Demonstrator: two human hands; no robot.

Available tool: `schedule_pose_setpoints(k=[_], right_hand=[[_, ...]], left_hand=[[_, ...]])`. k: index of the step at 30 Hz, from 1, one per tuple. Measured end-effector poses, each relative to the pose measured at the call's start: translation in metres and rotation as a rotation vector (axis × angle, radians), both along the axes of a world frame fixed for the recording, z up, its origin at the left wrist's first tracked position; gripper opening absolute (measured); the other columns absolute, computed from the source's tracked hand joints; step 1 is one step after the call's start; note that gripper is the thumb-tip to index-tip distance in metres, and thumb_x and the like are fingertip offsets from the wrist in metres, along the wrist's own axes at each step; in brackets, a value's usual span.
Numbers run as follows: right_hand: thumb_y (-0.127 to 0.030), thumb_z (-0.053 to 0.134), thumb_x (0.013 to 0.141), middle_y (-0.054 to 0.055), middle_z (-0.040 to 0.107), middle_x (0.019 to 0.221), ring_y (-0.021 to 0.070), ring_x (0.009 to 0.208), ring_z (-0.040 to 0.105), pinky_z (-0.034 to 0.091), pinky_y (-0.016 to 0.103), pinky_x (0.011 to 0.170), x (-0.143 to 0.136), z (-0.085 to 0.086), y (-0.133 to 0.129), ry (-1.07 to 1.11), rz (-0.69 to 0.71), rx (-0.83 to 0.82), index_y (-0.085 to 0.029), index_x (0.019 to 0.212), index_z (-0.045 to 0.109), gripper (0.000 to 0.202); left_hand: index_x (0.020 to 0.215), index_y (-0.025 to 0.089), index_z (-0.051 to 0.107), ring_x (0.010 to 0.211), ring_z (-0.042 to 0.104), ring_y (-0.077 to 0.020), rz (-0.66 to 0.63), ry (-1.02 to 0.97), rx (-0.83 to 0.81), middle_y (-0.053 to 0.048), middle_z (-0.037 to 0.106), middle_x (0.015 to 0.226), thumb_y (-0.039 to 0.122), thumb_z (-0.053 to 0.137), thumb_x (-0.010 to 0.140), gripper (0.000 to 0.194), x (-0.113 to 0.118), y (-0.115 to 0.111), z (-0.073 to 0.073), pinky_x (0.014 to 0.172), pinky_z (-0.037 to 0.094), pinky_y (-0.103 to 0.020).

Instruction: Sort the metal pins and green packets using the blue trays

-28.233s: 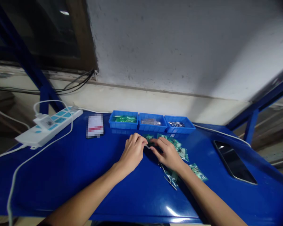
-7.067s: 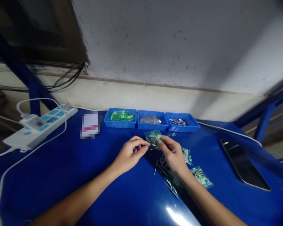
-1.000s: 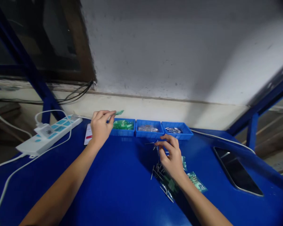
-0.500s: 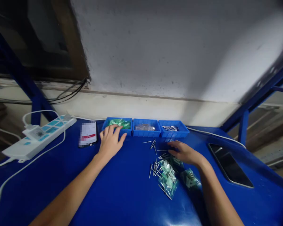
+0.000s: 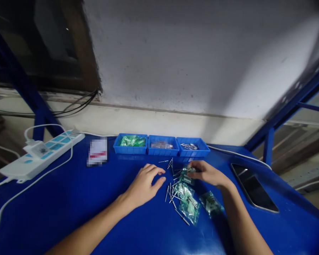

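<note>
My right hand [image 5: 208, 173] pinches the edge of a small clear-green plastic packet [image 5: 187, 176] between thumb and fingers. My left hand [image 5: 146, 184] is over the blue table with thumb and fingers apart, holding nothing, just left of some loose metal pins that look like rivets [image 5: 171, 194]. More green packets [image 5: 190, 209] lie among these pins, below the right hand. Another packet [image 5: 211, 204] rests under the right wrist, with pale pieces inside.
Three blue bins stand along the back: one with green packets [image 5: 133, 140], one with clear packets [image 5: 162, 145], one with metal pins [image 5: 190, 146]. A white power strip [image 5: 42, 156] and a phone [image 5: 98, 152] are left; a dark phone [image 5: 255, 187] lies right.
My left hand has come away from the green-packet bin, moving right and nearer me toward the pins. The packet at my right hand has shifted left and up with the fingers.
</note>
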State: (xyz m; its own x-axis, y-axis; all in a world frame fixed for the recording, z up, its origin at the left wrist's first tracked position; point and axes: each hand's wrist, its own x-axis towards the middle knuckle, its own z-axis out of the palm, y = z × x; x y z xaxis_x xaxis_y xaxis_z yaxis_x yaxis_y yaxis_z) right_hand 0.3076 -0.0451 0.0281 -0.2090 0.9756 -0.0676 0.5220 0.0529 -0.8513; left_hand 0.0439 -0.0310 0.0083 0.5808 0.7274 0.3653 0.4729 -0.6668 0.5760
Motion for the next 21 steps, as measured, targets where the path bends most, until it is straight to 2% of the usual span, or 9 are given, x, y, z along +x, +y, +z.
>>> schedule_pose_setpoints(k=[2,5,8,11,15,21], right_hand=[[-0.030,0.063,0.070,0.000,0.059,0.070,0.0136,0.064,0.051,0.041,0.027,0.060,-0.017,0.002,-0.002,0.075,0.035,0.040,-0.018,0.076,0.060,0.013],[-0.031,0.062,0.072,-0.001,0.058,0.071,0.0124,0.064,0.050,0.041,0.026,0.060,-0.050,-0.005,-0.003,0.185,0.093,0.092,-0.018,0.081,0.059,0.016],[-0.033,0.063,0.074,-0.001,0.058,0.075,0.0119,0.067,0.051,0.041,0.025,0.063,-0.078,-0.017,-0.002,0.310,0.103,0.127,-0.017,0.085,0.058,0.020],[-0.035,0.062,0.076,0.000,0.059,0.075,0.0123,0.068,0.053,0.042,0.026,0.066,-0.092,-0.025,-0.001,0.398,0.037,0.164,-0.016,0.088,0.058,0.023],[-0.037,0.058,0.078,-0.002,0.054,0.061,0.0113,0.056,0.048,0.038,0.024,0.056,-0.096,-0.028,0.000,0.285,-0.085,0.270,-0.016,0.072,0.056,0.022],[-0.033,0.051,0.080,0.001,0.058,0.063,0.0131,0.056,0.050,0.038,0.025,0.055,-0.097,-0.027,-0.003,0.023,-0.191,0.444,-0.017,0.068,0.056,0.020]], left_hand=[[0.105,0.023,0.058,0.094,0.056,-0.0191,-0.015,-0.131,-0.076,-0.004,0.063,0.096,0.031,0.049,0.088,0.021,0.006,-0.010,0.001,0.085,0.044,-0.037],[0.103,0.021,0.059,0.085,0.060,-0.0177,0.047,-0.301,-0.155,-0.005,0.064,0.095,0.030,0.053,0.086,0.021,0.012,-0.013,-0.002,0.077,0.047,-0.031],[0.091,0.018,0.062,0.074,0.060,-0.0162,0.131,-0.409,-0.229,-0.004,0.067,0.085,0.028,0.051,0.086,0.015,0.011,-0.006,-0.006,0.070,0.047,-0.028],[0.087,0.016,0.061,0.070,0.059,-0.0157,0.216,-0.502,-0.280,-0.004,0.065,0.077,0.030,0.052,0.084,0.017,0.004,0.004,-0.010,0.065,0.045,-0.026],[0.089,0.015,0.058,0.069,0.056,-0.0149,0.253,-0.575,-0.261,-0.003,0.062,0.077,0.032,0.050,0.085,0.020,0.000,0.009,-0.014,0.063,0.043,-0.024],[0.091,0.016,0.062,0.065,0.053,-0.0145,0.305,-0.489,-0.161,-0.001,0.058,0.068,0.029,0.043,0.087,0.023,-0.005,0.013,-0.014,0.064,0.040,-0.025]])
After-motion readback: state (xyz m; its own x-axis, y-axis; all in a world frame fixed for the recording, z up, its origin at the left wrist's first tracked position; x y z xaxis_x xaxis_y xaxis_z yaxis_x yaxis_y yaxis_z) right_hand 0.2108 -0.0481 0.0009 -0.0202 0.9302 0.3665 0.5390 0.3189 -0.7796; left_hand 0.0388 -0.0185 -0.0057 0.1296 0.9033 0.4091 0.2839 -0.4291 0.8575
